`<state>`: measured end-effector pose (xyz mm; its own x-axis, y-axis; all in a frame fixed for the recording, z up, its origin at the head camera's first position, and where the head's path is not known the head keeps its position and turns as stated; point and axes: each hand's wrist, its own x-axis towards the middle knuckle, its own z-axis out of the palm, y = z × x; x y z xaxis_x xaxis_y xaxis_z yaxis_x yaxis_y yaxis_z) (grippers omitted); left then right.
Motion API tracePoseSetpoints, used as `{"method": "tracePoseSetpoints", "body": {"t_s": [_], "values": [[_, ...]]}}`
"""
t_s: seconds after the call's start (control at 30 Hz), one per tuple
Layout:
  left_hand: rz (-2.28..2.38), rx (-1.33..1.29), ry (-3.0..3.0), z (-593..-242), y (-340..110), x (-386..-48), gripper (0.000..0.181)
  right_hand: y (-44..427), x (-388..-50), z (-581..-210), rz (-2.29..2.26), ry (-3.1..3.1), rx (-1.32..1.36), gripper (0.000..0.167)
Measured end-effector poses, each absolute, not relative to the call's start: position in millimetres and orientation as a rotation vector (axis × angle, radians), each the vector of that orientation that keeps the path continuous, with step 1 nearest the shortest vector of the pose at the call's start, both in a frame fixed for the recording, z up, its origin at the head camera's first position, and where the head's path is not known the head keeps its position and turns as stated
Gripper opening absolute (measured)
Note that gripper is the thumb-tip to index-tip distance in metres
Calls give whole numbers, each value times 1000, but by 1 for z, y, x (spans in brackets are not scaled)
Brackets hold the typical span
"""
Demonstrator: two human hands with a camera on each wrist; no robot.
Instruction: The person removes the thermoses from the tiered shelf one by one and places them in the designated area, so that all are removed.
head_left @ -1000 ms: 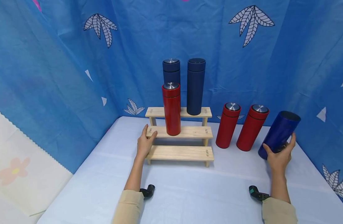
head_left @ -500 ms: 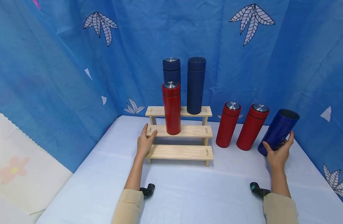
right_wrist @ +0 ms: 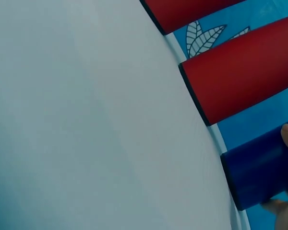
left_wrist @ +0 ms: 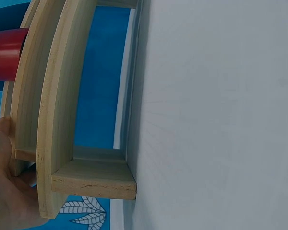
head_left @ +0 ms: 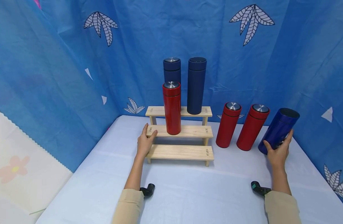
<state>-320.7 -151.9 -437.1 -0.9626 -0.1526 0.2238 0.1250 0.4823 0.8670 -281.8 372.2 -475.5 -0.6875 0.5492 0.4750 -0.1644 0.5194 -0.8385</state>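
Observation:
My right hand (head_left: 278, 155) grips a glossy blue bottle (head_left: 277, 132) low on its body, at the right of the table; the right wrist view shows the blue bottle (right_wrist: 259, 167) beside a red one (right_wrist: 245, 72). My left hand (head_left: 144, 143) holds the left end of the middle shelf of a three-step wooden rack (head_left: 188, 132), thumb on top. On that shelf stands a glossy red bottle (head_left: 172, 112). Two dark blue bottles, one at the left (head_left: 172, 70) partly hidden and one at the right (head_left: 196, 87), stand on the top shelf.
Two red bottles, one nearer the rack (head_left: 228, 127) and one nearer my right hand (head_left: 251, 130), stand on the white tabletop (head_left: 202, 189). A blue curtain (head_left: 138, 37) hangs behind and at both sides. The rack's lowest shelf (head_left: 180, 152) bears nothing.
The blue bottle and my right hand have shifted slightly, away from me and a little left. My left hand and the rack have stayed in place.

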Motion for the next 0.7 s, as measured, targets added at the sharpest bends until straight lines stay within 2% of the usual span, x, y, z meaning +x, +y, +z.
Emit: {"method": "tracePoseSetpoints", "body": {"t_s": [0.33, 0.53, 0.7], "values": [[-1468, 43, -2465, -437, -152, -321, 79, 356, -272, -463, 1206, -1882, -445, 87], [-1470, 54, -2466, -437, -151, -322, 76, 335, -267, -432, 1008, -1608, -420, 63], [-1471, 51, -2474, -438, -151, -322, 78, 292, -259, -391, 1014, -1551, -274, 43]]}}
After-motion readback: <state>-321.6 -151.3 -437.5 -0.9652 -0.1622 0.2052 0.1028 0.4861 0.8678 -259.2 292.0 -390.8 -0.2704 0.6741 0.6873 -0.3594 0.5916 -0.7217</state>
